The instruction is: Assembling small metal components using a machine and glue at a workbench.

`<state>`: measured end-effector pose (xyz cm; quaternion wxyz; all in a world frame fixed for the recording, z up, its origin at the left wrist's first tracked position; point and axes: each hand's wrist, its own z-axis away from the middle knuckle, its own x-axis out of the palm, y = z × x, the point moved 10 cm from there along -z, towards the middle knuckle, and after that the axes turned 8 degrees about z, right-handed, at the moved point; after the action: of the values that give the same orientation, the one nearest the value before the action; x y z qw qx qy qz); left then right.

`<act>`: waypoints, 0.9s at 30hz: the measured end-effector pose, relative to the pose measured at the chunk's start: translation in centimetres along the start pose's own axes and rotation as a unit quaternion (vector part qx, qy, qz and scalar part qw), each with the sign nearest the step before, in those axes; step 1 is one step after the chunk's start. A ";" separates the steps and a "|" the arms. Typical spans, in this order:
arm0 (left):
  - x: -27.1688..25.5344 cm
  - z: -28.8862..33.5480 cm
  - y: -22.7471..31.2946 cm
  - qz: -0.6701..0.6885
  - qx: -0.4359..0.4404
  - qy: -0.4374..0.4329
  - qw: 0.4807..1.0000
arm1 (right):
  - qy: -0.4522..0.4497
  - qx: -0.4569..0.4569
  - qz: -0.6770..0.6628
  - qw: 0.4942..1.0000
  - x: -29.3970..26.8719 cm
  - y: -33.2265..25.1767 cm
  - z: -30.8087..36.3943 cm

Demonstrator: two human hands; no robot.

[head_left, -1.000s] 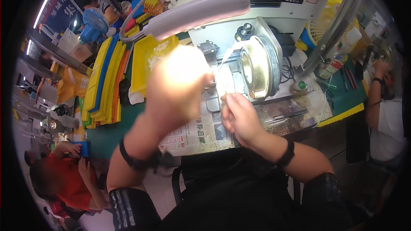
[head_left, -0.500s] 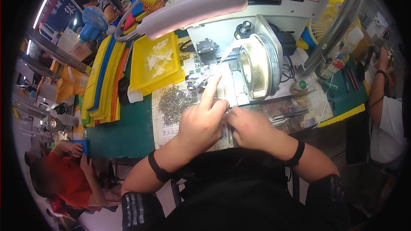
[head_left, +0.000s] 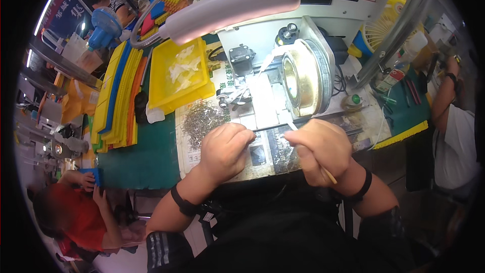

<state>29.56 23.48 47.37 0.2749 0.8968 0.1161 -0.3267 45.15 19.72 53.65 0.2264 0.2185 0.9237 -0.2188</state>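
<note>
My left hand (head_left: 222, 152) is closed in front of the machine, thumb pressed to the curled fingers. Whatever it may pinch is hidden. In my right hand (head_left: 323, 149) is a thin stick-like tool, its pale tip pointing up toward the machine and its yellowish end (head_left: 331, 177) sticking out below the fist. Just beyond my hands stands a bench machine with a wide brass-coloured ring-shaped wheel (head_left: 292, 83) under bright light. A heap of small metal pieces (head_left: 203, 121) lies on the printed paper, up and left of my left hand.
A long lamp head (head_left: 232, 11) hangs above the machine. On the left are a yellow tray (head_left: 161, 102) with white scraps and a stack of coloured foam strips (head_left: 113, 96). A green-topped small jar (head_left: 353, 100) stands right. People sit at both sides.
My hands have drawn apart from where they met. The left index finger, stretched out before, is now curled in. The stick-like tool now shows in my right hand, which has moved right.
</note>
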 end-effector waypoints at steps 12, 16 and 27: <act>-0.2 0.5 -0.7 0.015 0.000 0.016 1.000 | -0.022 -0.014 -0.008 1.000 0.6 0.1 0.4; 0.1 0.2 -0.6 0.016 -0.001 0.017 1.000 | -0.126 0.055 0.039 0.990 6.1 2.9 3.7; 0.4 0.2 -0.7 0.028 0.007 0.015 0.999 | -0.176 0.125 0.020 0.976 5.6 4.2 7.0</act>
<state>29.42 23.96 46.68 0.2758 0.9064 0.0924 -0.3063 44.96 21.30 43.89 0.3606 0.2214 0.8302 -0.3629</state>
